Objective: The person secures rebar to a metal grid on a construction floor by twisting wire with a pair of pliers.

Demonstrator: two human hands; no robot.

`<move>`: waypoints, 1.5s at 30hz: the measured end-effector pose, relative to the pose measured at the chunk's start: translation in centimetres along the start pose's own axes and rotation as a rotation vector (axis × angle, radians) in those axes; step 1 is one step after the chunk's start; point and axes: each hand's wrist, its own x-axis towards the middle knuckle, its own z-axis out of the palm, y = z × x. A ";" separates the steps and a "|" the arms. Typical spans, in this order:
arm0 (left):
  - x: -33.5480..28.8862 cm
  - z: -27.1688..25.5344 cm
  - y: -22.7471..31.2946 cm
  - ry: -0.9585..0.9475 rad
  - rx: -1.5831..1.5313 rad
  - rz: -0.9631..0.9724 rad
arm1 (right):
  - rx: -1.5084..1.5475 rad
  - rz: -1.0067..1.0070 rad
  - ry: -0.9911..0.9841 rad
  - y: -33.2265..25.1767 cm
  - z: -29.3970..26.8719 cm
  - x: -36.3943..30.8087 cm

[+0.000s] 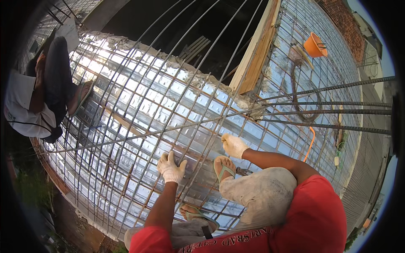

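My left hand (171, 168), in a white work glove, is low over the rebar mesh (139, 145) with its fingers apart and nothing visible in them. Ahead of my right foot, my right hand (234, 146) is gloved too and closed, fingers curled toward the bars. What it grips, if anything, cannot be made out. Beneath the crossed steel bars lies shiny corrugated metal decking (162, 107). A small dark metal object (244, 171) is beside my right sandal (224, 169), its kind unclear.
Another person (46, 84) crouches on the mesh at far left. Beyond the concrete edge is a dark opening (168, 38), with a timber board (258, 46) along its side. Thick rebars (329, 111) jut from the right. Farther off are an orange bucket (315, 45) and coiled wire (295, 90).
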 end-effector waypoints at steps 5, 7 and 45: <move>-1.0 -1.2 2.0 -0.038 0.000 -0.098 | -0.015 -0.114 0.166 0.4 -0.8 -0.1; -1.5 -0.8 2.1 0.033 0.012 -0.057 | -0.031 -0.055 0.211 1.0 -1.3 -0.4; -3.9 -0.1 -2.1 -0.030 -0.033 0.013 | 0.121 0.148 0.412 7.8 1.6 -6.8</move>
